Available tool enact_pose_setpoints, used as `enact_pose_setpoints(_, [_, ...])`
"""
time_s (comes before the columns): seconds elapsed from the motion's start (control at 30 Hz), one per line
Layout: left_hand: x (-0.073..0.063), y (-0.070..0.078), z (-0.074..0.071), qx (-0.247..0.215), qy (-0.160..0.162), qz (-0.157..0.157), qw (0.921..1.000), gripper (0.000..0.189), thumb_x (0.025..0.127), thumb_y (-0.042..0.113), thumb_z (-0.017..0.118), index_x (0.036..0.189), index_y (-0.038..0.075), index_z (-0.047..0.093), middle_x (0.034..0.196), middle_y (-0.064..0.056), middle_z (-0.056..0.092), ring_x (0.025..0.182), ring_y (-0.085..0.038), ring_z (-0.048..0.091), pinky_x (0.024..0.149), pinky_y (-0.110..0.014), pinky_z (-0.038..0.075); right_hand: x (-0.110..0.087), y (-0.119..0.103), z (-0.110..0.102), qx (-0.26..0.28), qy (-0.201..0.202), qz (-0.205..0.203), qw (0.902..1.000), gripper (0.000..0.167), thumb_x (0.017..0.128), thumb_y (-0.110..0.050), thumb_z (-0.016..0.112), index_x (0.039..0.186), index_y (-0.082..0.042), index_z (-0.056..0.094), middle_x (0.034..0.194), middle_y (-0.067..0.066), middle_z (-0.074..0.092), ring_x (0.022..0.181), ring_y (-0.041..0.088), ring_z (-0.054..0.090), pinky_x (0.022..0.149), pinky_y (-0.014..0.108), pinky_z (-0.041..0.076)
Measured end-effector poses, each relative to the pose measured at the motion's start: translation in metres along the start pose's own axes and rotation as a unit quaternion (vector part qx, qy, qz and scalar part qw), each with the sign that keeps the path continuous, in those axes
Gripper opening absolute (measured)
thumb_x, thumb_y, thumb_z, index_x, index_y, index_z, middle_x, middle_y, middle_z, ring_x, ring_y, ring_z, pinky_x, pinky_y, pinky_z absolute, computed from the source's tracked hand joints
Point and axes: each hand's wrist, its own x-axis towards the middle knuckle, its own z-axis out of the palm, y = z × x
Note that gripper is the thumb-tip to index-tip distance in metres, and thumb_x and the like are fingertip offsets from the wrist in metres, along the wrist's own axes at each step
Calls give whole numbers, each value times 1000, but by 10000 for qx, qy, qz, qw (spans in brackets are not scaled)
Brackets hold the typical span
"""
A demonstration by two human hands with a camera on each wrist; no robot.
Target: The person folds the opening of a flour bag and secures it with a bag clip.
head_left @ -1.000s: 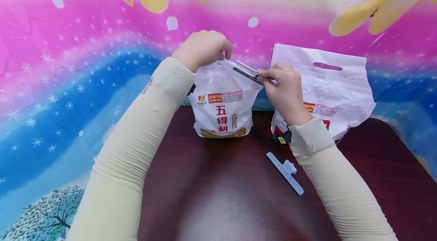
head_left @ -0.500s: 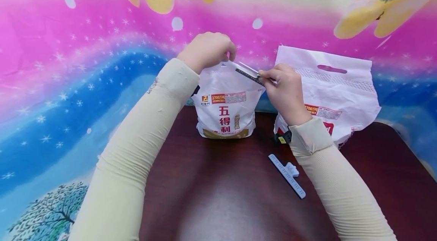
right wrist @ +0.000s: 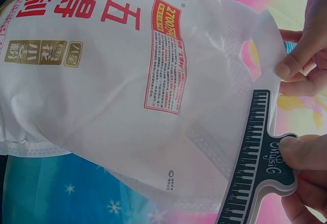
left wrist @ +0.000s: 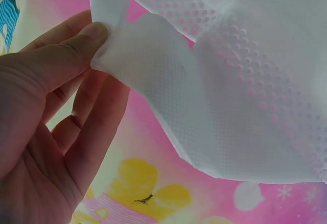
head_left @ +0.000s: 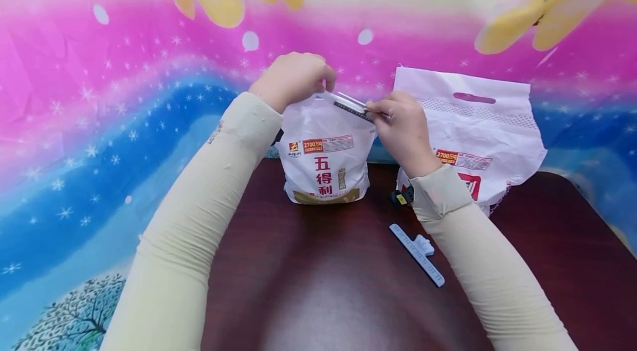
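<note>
A white flour bag (head_left: 306, 125) with red lettering stands upright on the table. At its top edge my left hand (head_left: 294, 80) pinches the fabric between thumb and fingers; in the left wrist view, that thumb (left wrist: 94, 31) presses a corner of the bag beneath a white strip. My right hand (head_left: 404, 131) grips the handle of a long bag clip (right wrist: 250, 147), black with a piano-key pattern and the word "Music". The clip lies along the bag's upper edge, below the handle hole (right wrist: 251, 59) in the right wrist view. Whether its jaws are closed on the fabric, I cannot tell.
A second white bag (head_left: 478, 130) with a handle slot stands to the right, partly behind my right forearm. On the dark wooden table (head_left: 308, 279), a pale bag clip (head_left: 417, 254) lies near that forearm. A colourful printed cloth (head_left: 164, 97) hangs behind.
The right hand and the clip have shifted slightly left, closer to the left hand. The left hand keeps its pinch on the bag's top edge. The head view has shifted a little.
</note>
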Motion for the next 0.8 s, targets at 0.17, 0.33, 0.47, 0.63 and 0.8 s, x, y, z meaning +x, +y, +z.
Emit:
enact_pose_setpoints(0.17, [-3, -3, 4, -10, 63, -7, 10000, 17, 96, 12, 70, 112, 15, 75, 118, -5, 69, 108, -22, 60, 96, -40, 51, 1, -1, 4, -28, -68, -83, 9999, 11, 89, 0, 76, 98, 5, 79, 82, 19, 67, 74, 32, 51, 66, 40, 39])
enact_pose_setpoints(0.33, [-3, -4, 6, 3, 124, 22, 9999, 17, 97, 12, 70, 113, 14, 75, 117, -5, 70, 107, -22, 61, 96, -39, 51, 3, 0, 7, -89, -51, -192, 9998, 10, 89, 0, 75, 97, 5, 79, 75, 17, 61, 72, 32, 48, 64, 39, 37])
enact_pose_setpoints(0.47, [-1, -4, 7, 34, 145, 66, 9999, 18, 97, 13, 69, 114, 14, 75, 117, -6, 69, 109, -23, 61, 97, -39, 51, 4, 0, 9, -137, -65, -212, 9997, 9, 89, 0, 75, 96, 5, 79, 75, 16, 60, 72, 32, 49, 65, 40, 38])
enact_pose_setpoints(0.63, [1, -3, 6, 81, 185, 70, 9998, 18, 97, 13, 69, 114, 14, 76, 117, -5, 70, 108, -22, 62, 97, -40, 51, 5, 0, 10, -157, -118, -226, 9996, 11, 89, 1, 74, 98, 4, 79, 78, 17, 64, 75, 34, 52, 67, 41, 41])
enact_pose_setpoints(0.8, [0, -2, 6, 90, 196, 71, 9997, 19, 96, 12, 70, 114, 14, 76, 117, -5, 70, 109, -23, 62, 97, -40, 52, 5, 0, 12, -213, -158, -205, 9994, 11, 89, 1, 73, 98, 4, 79, 76, 16, 62, 74, 34, 51, 66, 41, 41])
